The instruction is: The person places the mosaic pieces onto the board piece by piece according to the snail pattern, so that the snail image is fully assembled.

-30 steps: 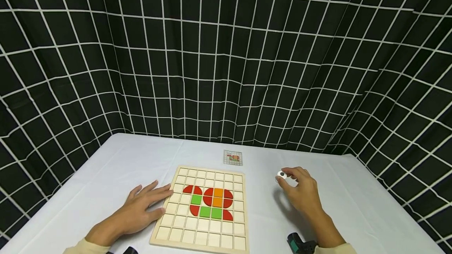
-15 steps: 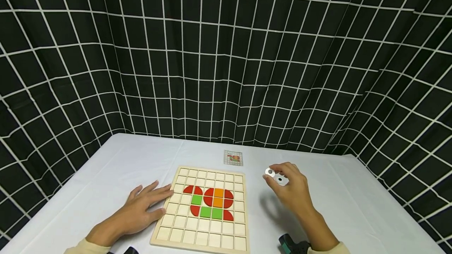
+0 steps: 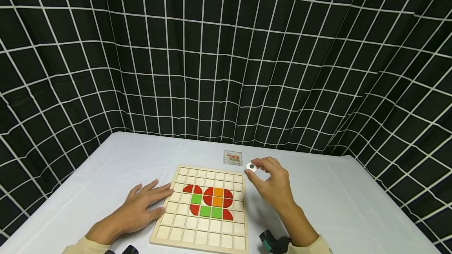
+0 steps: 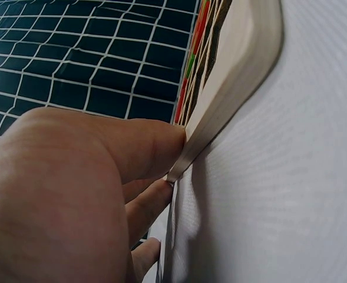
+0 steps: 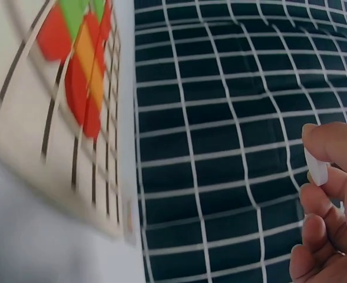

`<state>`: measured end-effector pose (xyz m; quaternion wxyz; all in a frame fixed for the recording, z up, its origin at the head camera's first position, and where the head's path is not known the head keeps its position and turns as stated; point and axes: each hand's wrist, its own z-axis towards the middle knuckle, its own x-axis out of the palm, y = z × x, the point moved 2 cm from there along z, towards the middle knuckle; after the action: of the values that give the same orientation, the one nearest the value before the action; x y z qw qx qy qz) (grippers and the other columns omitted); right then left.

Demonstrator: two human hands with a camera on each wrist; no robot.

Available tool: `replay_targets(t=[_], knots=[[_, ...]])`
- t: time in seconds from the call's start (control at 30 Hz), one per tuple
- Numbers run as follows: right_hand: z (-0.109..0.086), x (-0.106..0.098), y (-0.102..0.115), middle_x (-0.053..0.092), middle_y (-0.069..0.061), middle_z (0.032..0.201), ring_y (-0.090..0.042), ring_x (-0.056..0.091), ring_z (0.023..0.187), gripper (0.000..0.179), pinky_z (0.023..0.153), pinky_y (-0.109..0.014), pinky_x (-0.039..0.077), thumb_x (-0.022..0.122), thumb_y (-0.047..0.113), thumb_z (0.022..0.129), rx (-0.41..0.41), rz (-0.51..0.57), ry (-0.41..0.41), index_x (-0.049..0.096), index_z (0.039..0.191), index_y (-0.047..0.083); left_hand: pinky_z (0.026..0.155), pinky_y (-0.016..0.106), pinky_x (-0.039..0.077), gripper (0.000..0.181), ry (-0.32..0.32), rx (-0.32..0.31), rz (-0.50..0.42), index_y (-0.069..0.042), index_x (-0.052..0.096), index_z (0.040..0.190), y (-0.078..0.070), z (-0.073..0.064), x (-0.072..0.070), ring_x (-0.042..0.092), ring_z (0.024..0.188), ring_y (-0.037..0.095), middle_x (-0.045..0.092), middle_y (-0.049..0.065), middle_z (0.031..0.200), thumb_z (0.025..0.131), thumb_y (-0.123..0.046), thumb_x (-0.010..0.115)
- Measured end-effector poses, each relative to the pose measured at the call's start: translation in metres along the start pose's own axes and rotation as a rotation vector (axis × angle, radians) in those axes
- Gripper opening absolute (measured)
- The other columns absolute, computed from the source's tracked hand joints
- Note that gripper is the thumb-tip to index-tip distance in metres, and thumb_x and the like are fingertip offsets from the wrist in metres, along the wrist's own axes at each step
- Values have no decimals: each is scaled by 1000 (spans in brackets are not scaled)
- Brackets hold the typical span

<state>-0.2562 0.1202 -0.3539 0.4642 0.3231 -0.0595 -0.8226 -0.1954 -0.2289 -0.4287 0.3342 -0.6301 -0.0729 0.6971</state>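
A wooden grid board [image 3: 166,232] lies on the white table, with red, orange and green tiles [image 3: 212,212] set in its middle squares. My left hand [image 3: 139,209] rests at the board's left side, fingers spread, thumb and fingertips against its edge. In the left wrist view the thumb [image 4: 152,147] touches the wooden rim. Beyond the board's upper right corner, my right hand [image 3: 273,183] pinches a white disc with a black dot [image 3: 251,167] between thumb and forefinger, raised off the table. Edge-on in the right wrist view, the disc [image 5: 316,168] looks thin; the other fingers are curled below.
A small pattern card [image 3: 233,158] with a matching coloured picture lies behind the board. Black curtains with a white grid [image 3: 212,69] hang behind and beside the table. Dark wrist devices [image 3: 273,242] sit at both forearms.
My right hand has moved left with the white disc, from the right side of the table towards the board's upper right corner. The left hand and the board have stayed put.
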Motion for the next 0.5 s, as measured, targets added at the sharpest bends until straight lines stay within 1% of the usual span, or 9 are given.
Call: replay_targets(t=[0.13, 0.23, 0.37, 0.5], knots=[[5, 14, 12, 60, 5, 83, -19, 56, 82, 24, 69, -34, 49, 85, 9, 73, 17, 40, 23, 73, 94, 7, 105, 64, 3, 44, -4, 2, -2, -16, 60, 133, 0, 0, 0, 25, 139, 39, 48, 2, 144, 91, -26, 63], [8, 24, 20, 60, 8, 85, -16, 56, 84, 25, 68, -34, 49, 84, 11, 74, 31, 64, 39, 74, 97, 9, 106, 63, 2, 44, -2, -2, -1, -16, 60, 133, 0, 0, 1, 25, 139, 38, 48, 2, 144, 91, -25, 63], [13, 37, 30, 62, 7, 89, -12, 55, 87, 27, 70, -34, 49, 84, 12, 75, 43, 89, 59, 74, 100, 9, 105, 63, 2, 43, -6, 3, -7, -16, 60, 133, 0, 0, 0, 25, 139, 39, 48, 3, 144, 91, -25, 63], [16, 51, 36, 63, 5, 90, -17, 57, 87, 24, 72, -39, 50, 82, 12, 77, 71, 111, 85, 73, 99, 6, 105, 64, 2, 44, -8, 6, -17, -16, 60, 133, 1, 0, 0, 25, 139, 39, 48, 3, 144, 91, -25, 63]])
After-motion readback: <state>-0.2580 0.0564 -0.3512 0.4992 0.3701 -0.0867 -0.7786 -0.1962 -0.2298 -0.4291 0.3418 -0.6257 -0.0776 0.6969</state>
